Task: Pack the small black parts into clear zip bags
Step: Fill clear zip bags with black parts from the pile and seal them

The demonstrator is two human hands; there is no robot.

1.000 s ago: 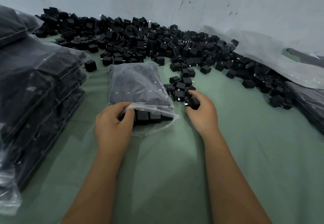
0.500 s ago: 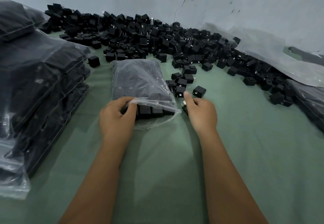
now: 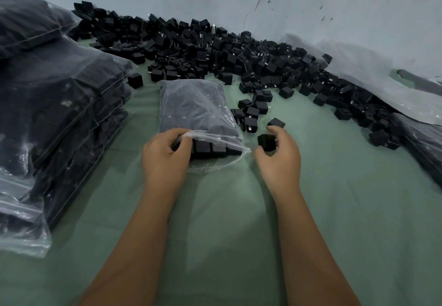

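Now the right hand (image 3: 277, 155) has curled round one small black square part (image 3: 266, 142) and lifted it off the green desk (image 3: 239, 222); half a second ago one finger only reached out toward the loose parts. That part sits just beside the open mouth of the clear plastic zip bag (image 3: 193, 107), which lies flat on the desk and is nearly full of black parts. The left hand (image 3: 165, 155) pinches the top lip of the bag and holds the mouth up, just as before.

I think the part could catch on the thin lip and miss the bag, because the mouth is low and the front row is packed tight. Pushing hard could also knock parts out.

A big heap of loose black parts (image 3: 215, 49) waits behind. Full bags (image 3: 59, 104) are stacked on the left.
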